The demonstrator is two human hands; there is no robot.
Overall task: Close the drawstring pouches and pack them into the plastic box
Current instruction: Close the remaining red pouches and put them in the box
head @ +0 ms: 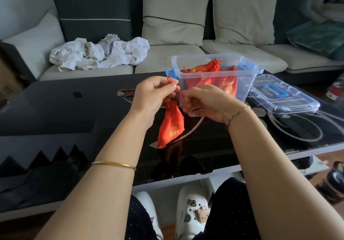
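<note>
Drawstring pouch (171,126), red with a gold print, hangs between your two hands above the black glass table (65,109), its neck gathered narrow just below your fingers. Its lower corner sits very close to the glass, though from this angle you cannot tell whether it touches. Your left hand (152,98) pinches the red cord (169,79) between thumb and forefinger, with the knotted ends sticking up above the fingertips. Your right hand (206,104) is just beside it, fingers curled, pinching another stretch of the same cord, which runs taut between the two hands. How tightly the neck is drawn is partly hidden behind your left palm; it looks nearly closed.

Just behind your hands stands the clear plastic box (243,91) with blue latches, open at the top. Several more red pouches (226,85) are piled inside it, their cords poking up above the rim. The box's lid (290,102), clear with a blue handle, lies flat on the table to the right of the box. A few loose red strands (128,92) lie on the glass to the left of your left hand.

A gold bangle (113,164) circles your left forearm and a thin chain bracelet (238,112) your right wrist. Beyond the table is a grey sofa (167,57) with a heap of white clothes (100,53) on its seat.
</note>
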